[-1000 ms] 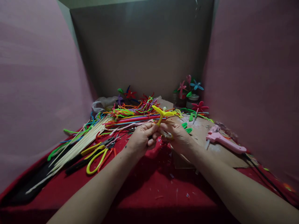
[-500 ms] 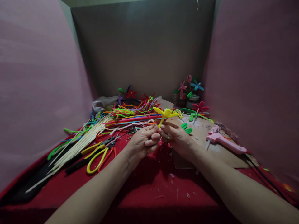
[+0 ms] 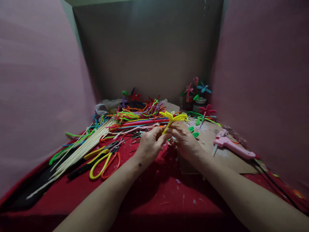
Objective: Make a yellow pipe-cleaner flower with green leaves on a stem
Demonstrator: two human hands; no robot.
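A yellow pipe-cleaner flower [image 3: 173, 117] stands tilted above the table, its petals spread outward at the top. My left hand [image 3: 152, 141] pinches its stem near the lower end between thumb and fingers. From the other side, my right hand [image 3: 184, 140] has its fingers closed around the same stem, just under the petals. The stem's lower part is partly hidden by my fingers. Behind my right hand, green pipe-cleaner leaves [image 3: 195, 134] lie on a cardboard sheet [image 3: 205, 145].
At left lie wooden sticks [image 3: 84, 146], pliers [image 3: 101, 154] and yellow-and-orange-handled scissors [image 3: 108, 166]. Bundles of coloured pipe cleaners [image 3: 140, 112] spread behind my hands. A pink glue gun [image 3: 233, 148] with a black cord rests at right. Finished flowers [image 3: 204, 87] stand near a jar [image 3: 200, 103] behind.
The yellow flower has turned and tipped, so its petals now spread sideways. My left hand has rolled over, its thumb now along the stem. My right fingers have shifted on the stem.
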